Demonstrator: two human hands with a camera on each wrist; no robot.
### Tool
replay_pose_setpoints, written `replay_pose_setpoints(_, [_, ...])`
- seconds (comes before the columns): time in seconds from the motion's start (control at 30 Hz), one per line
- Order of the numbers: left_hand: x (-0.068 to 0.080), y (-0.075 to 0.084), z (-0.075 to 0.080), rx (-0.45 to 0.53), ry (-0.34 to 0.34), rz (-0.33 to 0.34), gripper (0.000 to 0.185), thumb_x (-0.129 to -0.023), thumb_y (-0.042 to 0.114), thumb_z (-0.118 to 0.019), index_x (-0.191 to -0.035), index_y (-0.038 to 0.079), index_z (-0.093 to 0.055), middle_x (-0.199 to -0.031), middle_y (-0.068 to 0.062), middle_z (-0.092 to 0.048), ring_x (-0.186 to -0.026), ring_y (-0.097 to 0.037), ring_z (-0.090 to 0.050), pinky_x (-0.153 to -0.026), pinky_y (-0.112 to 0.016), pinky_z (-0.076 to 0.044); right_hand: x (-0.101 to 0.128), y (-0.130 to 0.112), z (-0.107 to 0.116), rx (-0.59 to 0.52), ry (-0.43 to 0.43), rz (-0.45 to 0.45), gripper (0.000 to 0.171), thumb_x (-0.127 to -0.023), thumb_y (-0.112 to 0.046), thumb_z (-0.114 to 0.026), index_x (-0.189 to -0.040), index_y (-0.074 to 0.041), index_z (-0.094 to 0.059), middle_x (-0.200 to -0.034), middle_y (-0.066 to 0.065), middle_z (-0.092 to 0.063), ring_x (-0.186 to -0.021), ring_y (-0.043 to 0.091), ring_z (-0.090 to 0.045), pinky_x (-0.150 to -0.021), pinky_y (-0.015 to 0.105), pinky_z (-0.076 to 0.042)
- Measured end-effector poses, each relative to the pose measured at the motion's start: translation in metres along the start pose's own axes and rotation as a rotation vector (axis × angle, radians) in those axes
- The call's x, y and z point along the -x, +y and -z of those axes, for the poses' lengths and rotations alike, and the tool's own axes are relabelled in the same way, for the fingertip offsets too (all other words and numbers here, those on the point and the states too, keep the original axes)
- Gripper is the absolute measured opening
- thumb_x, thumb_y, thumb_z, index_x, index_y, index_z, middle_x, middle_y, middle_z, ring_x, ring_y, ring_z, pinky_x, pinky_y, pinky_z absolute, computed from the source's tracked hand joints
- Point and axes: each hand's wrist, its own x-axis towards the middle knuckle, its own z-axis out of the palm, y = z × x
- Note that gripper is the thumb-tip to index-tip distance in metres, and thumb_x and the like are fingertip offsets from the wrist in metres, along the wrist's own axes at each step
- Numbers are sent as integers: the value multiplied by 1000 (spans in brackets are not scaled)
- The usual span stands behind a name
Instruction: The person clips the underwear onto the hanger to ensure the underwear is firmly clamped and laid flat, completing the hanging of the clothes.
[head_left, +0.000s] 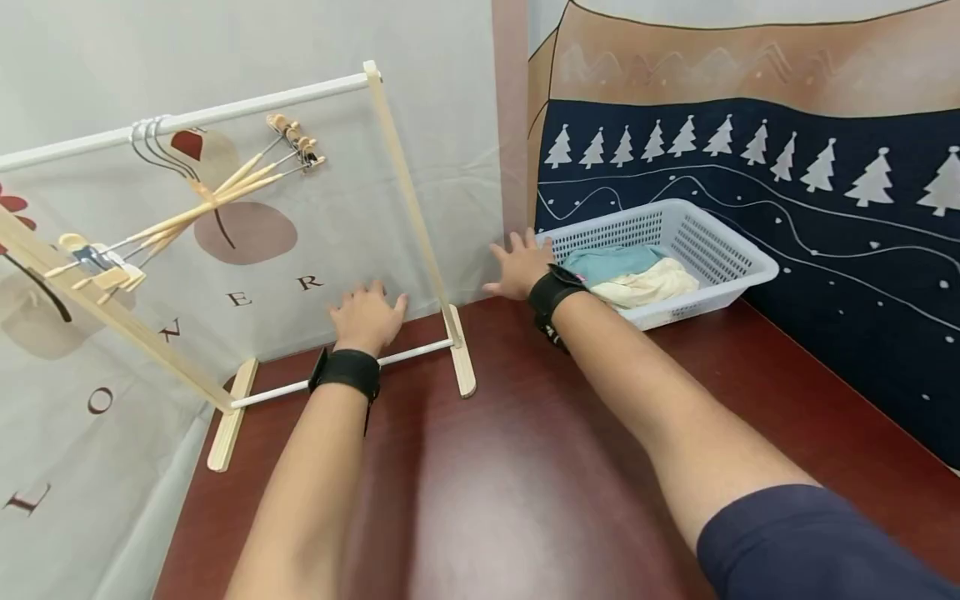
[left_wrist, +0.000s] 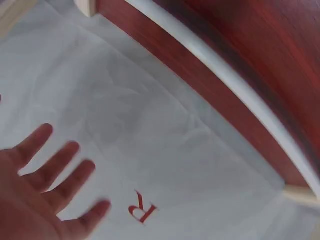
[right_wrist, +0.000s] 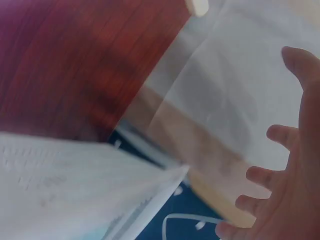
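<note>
My left hand point(head_left: 367, 319) is spread open with nothing in it, above the lower white bar point(head_left: 416, 353) of a small wooden drying rack point(head_left: 408, 183). In the left wrist view its fingers point(left_wrist: 65, 155) show apart in front of the pale cloth backdrop. My right hand point(head_left: 519, 267), also empty with fingers spread, is at the left end of a white plastic basket point(head_left: 738, 283). Inside the basket lie a teal cloth point(head_left: 611, 263) and a cream cloth point(head_left: 651, 284). Past the basket's corner in the right wrist view, the right hand's fingers point(right_wrist: 262, 177) stand apart.
Several wooden hangers point(head_left: 213, 200) with clips hang from the rack's top rail point(head_left: 262, 104). The reddish-brown table point(head_left: 510, 467) stretches in front. A pale printed cloth point(head_left: 450, 108) stands behind, and a dark blue cloth with white trees point(head_left: 840, 258) borders the right.
</note>
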Motion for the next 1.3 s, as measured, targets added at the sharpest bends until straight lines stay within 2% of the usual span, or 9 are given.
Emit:
replay_pose_setpoints(0.1, [13, -5, -7, 114, 130, -61, 46, -100, 49, -44, -117, 11, -62, -116, -16, -63, -106, -39, -60, -92, -60, -45, -4, 23, 4, -23, 7, -15, 85, -90, -59, -61, -158, -20, -27, -159, 23, -26, -147, 49, -19, -113, 70, -21])
replay_pose_setpoints(0.23, [45, -3, -10, 275, 249, -129, 31, -97, 43, -48, -101, 18, -65, -96, -4, -67, -85, -27, -63, -77, -48, -48, -10, 59, 14, -57, -66, -45, 89, -89, -53, -65, -158, -17, -23, -158, 29, -20, -144, 53, -19, -110, 74, -23])
replay_pose_setpoints(0.5, [156, 34, -5, 564, 298, -312, 9, -96, 27, -60, -95, 23, -68, -89, 8, -65, -84, -10, -63, -76, -35, -51, -2, 138, 28, -6, -330, -74, 72, -91, -39, -62, -148, -7, -33, -146, 37, -26, -129, 53, -36, -101, 66, -38])
replay_pose_setpoints(0.67, [203, 58, -1, 606, 314, -445, 6, -91, 20, -65, -91, 24, -69, -87, 16, -65, -83, 0, -61, -75, -29, -50, 0, 169, 19, 32, -416, -74, 78, -88, -38, -68, -150, -6, -33, -149, 39, -24, -136, 55, -31, -102, 69, -35])
replay_pose_setpoints(0.8, [223, 71, 7, 618, 327, -534, 9, -89, 17, -65, -90, 25, -69, -87, 19, -65, -83, 0, -61, -75, -26, -46, -3, 196, -3, 50, -445, -59, 83, -86, -34, -73, -152, -7, -32, -146, 35, -38, -132, 50, -41, -100, 64, -41])
replay_pose_setpoints(0.93, [238, 78, 17, 635, 335, -571, 11, -88, 15, -65, -90, 25, -69, -87, 20, -64, -84, 0, -60, -79, -26, -45, 0, 218, -24, 90, -452, 25, 68, -91, -21, -70, -146, 3, -38, -135, 29, -54, -117, 41, -57, -94, 51, -50])
replay_pose_setpoints(1.07, [244, 83, 21, 645, 353, -611, 11, -88, 14, -66, -89, 25, -68, -86, 17, -65, -85, 1, -62, -82, -27, -44, 15, 225, -22, 156, -362, 75, 46, -94, -15, -61, -133, 8, -53, -126, 27, -62, -111, 41, -62, -92, 50, -51])
replay_pose_setpoints(1.17, [245, 85, 22, 660, 372, -635, 12, -86, 13, -66, -89, 25, -68, -86, 17, -65, -84, 1, -63, -83, -27, -43, 25, 223, -11, 173, -240, 99, 24, -92, -11, -57, -107, 4, -66, -100, 21, -69, -88, 35, -63, -79, 47, -50])
replay_pose_setpoints(1.3, [245, 88, 22, 682, 377, -663, 14, -86, 12, -66, -90, 25, -69, -87, 18, -65, -83, 2, -63, -85, -27, -43, 35, 224, 3, 162, -159, 124, 15, -90, -7, -55, -76, -6, -57, -67, 5, -48, -63, 21, -46, -63, 36, -38])
